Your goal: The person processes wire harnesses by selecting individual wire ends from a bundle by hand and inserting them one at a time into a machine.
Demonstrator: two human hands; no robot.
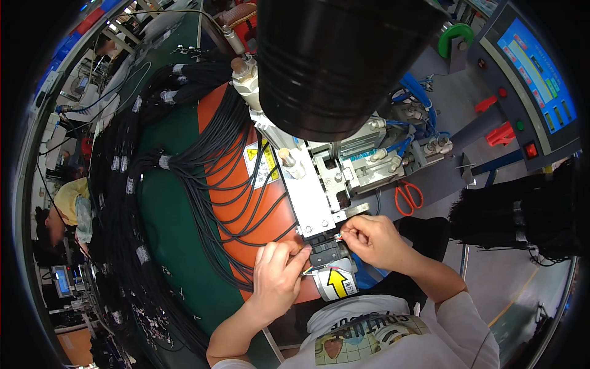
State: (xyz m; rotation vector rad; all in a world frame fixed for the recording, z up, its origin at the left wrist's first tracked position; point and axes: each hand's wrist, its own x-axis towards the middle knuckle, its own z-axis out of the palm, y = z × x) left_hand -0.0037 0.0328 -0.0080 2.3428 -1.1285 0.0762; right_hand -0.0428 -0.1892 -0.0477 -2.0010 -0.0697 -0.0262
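My left hand is closed in a pinch at the left side of a black fixture on the machine. Thin coloured wires of a cable show by its fingertips. On the fixture's other side, my right hand has thumb and forefinger pressed together at a tiny white and coloured piece, too small to name. Just below the fixture sits a silver rounded part with a yellow arrow. Above both hands rises the silver machine head.
Many black cables fan across an orange plate and green mat on the left. A large black cylinder overhangs the machine. Orange-handled scissors, a lit screen and hanging black cables are at right.
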